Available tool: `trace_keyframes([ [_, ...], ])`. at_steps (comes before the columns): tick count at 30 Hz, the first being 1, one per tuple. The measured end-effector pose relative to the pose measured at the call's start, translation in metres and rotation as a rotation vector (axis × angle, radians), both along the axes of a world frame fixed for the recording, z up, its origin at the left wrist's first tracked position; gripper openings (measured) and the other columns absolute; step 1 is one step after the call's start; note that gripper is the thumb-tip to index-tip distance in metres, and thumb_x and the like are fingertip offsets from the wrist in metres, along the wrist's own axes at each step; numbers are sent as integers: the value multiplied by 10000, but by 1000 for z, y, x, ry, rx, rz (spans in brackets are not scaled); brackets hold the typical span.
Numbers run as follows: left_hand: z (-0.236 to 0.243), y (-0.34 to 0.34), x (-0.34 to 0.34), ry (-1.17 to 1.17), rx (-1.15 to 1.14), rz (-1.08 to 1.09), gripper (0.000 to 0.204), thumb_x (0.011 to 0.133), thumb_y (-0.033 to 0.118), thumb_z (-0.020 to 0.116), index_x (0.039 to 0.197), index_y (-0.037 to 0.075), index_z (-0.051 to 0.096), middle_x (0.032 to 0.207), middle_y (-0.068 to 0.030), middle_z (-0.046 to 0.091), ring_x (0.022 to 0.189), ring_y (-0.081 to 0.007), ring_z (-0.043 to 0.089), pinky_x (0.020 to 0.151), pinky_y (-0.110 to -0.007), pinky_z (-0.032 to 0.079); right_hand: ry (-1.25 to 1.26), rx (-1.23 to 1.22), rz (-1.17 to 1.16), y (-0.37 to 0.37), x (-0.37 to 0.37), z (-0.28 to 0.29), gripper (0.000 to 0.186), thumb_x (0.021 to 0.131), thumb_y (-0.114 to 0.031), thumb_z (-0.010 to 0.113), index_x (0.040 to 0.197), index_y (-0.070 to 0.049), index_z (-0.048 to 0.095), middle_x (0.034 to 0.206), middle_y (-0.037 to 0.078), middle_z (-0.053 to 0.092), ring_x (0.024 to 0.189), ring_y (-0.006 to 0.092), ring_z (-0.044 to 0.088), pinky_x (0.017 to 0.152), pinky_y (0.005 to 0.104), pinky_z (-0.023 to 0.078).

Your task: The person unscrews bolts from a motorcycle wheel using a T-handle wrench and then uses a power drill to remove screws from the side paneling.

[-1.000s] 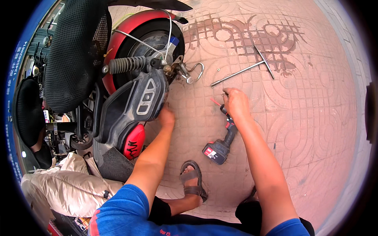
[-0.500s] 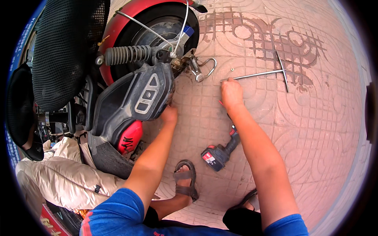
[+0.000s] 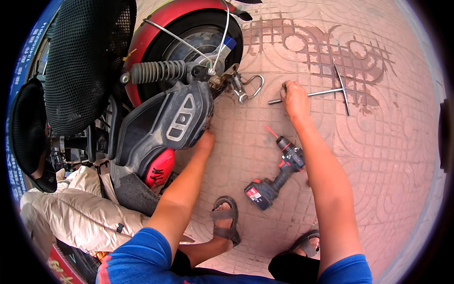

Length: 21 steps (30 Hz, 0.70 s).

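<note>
My left hand (image 3: 206, 140) reaches under the scooter's dark plastic side panel (image 3: 182, 120); its fingers are hidden behind the panel edge. On the paving, my right hand (image 3: 295, 98) is closed, palm down, across the shaft of a metal T-handle wrench (image 3: 326, 93). The shaft's end shows left of the fingers and its crossbar lies to the right. Whatever the fingertips pinch is hidden. Beside my right forearm lies a black and red cordless drill (image 3: 283, 173) with a red bit pointing up and left.
The scooter's rear wheel (image 3: 161, 57), shock spring (image 3: 158, 72) and a bent metal hook-shaped bar (image 3: 257, 85) stand at the upper left. A black mesh seat (image 3: 78, 71) and a beige padded cover (image 3: 85, 213) are at the left. My sandalled foot (image 3: 224, 220) is near the drill.
My right hand has moved right along the wrench shaft, baring the shaft's end and more of the drill. A small ring-shaped piece near the shaft is now hidden at the fingertips. The view shifted slightly.
</note>
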State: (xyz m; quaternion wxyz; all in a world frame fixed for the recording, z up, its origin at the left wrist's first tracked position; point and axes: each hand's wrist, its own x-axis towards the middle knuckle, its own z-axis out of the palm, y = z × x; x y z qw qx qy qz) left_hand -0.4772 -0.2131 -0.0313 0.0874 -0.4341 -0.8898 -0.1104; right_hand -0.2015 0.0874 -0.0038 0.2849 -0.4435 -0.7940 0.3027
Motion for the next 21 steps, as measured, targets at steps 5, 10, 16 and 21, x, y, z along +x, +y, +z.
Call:
trace_keyframes([
  [5,35,45,92,-531,71,31,233,823,49,700,1048,1,736,947,-138,726,866,-231,713,792,-330,559,-244,-66,0,39,-17,-31,124,863,-56,610,917,-19,715,998,252,724,936,433,716,846,514,576],
  [10,47,58,168,-727,-51,-198,228,854,22,682,1073,-20,730,1040,-161,725,895,-238,722,807,-337,566,-308,-86,34,48,-27,-40,150,782,-110,754,912,-37,772,978,260,730,954,409,720,872,486,582],
  [16,67,46,179,-740,-103,-307,289,870,40,680,1154,-8,706,1117,-184,712,987,-341,710,881,-406,564,-174,-128,67,30,-9,-6,162,751,-116,767,844,15,757,964,244,735,926,410,725,871,485,584],
  [21,197,0,159,-325,-357,-662,326,862,55,707,1188,38,694,1162,-153,698,1106,-322,670,929,-414,542,-47,-302,433,-94,-18,27,158,757,-103,761,865,13,765,951,247,735,913,411,726,840,465,595],
])
